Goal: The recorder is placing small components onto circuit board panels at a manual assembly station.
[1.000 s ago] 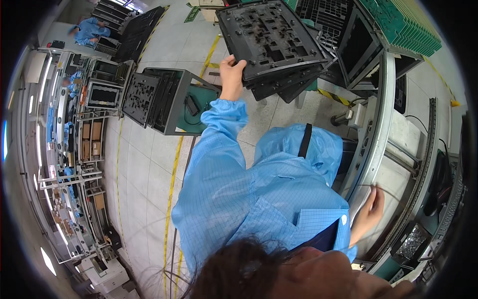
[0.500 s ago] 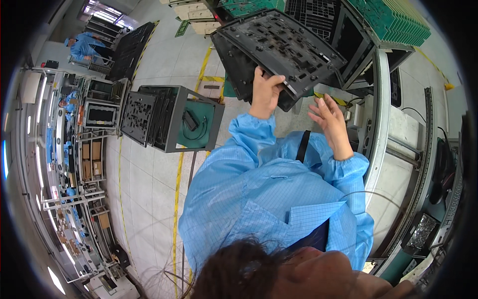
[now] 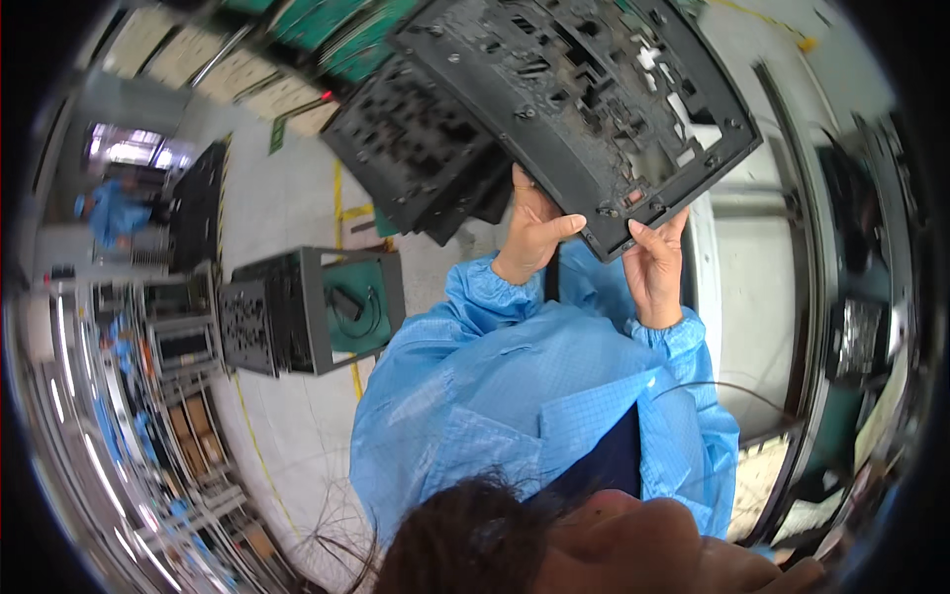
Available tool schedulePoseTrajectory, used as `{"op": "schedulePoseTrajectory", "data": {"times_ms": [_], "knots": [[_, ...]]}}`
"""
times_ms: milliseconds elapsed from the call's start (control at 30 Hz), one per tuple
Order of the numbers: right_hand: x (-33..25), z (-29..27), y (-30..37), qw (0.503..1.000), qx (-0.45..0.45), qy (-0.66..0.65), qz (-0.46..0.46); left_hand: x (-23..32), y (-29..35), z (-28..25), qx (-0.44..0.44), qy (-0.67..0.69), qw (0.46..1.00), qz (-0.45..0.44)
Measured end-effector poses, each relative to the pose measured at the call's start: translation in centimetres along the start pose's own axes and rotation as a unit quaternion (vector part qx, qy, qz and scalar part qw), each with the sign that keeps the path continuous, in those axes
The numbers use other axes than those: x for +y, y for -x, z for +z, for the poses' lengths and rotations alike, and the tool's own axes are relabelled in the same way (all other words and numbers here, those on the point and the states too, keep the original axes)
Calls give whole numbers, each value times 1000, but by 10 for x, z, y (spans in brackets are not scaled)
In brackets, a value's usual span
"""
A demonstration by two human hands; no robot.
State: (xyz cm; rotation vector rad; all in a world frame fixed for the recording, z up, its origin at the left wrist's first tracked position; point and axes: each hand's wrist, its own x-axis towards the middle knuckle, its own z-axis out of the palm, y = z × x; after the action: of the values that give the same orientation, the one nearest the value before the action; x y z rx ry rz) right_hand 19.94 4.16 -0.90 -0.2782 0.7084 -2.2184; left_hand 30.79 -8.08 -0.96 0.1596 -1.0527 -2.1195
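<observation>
A black wave-solder pallet [image 3: 594, 109] with many cut-outs and small clamps is tilted up in front of me, held at its near edge by both hands. My left hand [image 3: 537, 230] grips its near left edge, thumb on top and fingers hidden underneath. At the near right corner my right hand [image 3: 656, 265] closes on the rim, its thumb on the upper face. Light shows through several openings on the pallet's right side. More black pallets [image 3: 411, 144] lie stacked just beyond and left of the held one, partly covered by it.
A grey rack [image 3: 315, 312] on the left holds several upright black pallets, plus a black adapter [image 3: 346, 303] with cable on a green surface. Green circuit boards [image 3: 332, 30] stand at the far side. A pale metal rail [image 3: 705, 267] runs along my right. Another person [image 3: 117, 213] stands far left.
My right hand, open and free before, now grips the pallet too. The pallet has come off the stack, moving nearer and to the right. My view has turned to the right.
</observation>
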Motion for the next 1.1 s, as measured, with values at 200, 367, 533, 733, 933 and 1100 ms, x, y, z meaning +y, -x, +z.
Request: {"op": "schedulePoseTrajectory", "data": {"times_ms": [200,367,533,733,933,1100], "knots": [[-68,-35,45,985,82,27,-147,-50,-8,51,-152,24,984,-86],[-132,-65,114,954,176,63,-235,-62,-69,47,-285,197,920,-185],[-142,-100,179,924,287,21,-252,-62,-186,73,-192,13,901,-388],[-147,-111,207,921,322,11,-220,-151,-244,124,-358,-182,663,-632],[-155,-119,211,909,377,-14,-176,-180,-188,166,-261,-356,728,-525],[-162,-125,209,910,379,-30,-164,-191,-181,174,-239,-340,744,-524]]}}
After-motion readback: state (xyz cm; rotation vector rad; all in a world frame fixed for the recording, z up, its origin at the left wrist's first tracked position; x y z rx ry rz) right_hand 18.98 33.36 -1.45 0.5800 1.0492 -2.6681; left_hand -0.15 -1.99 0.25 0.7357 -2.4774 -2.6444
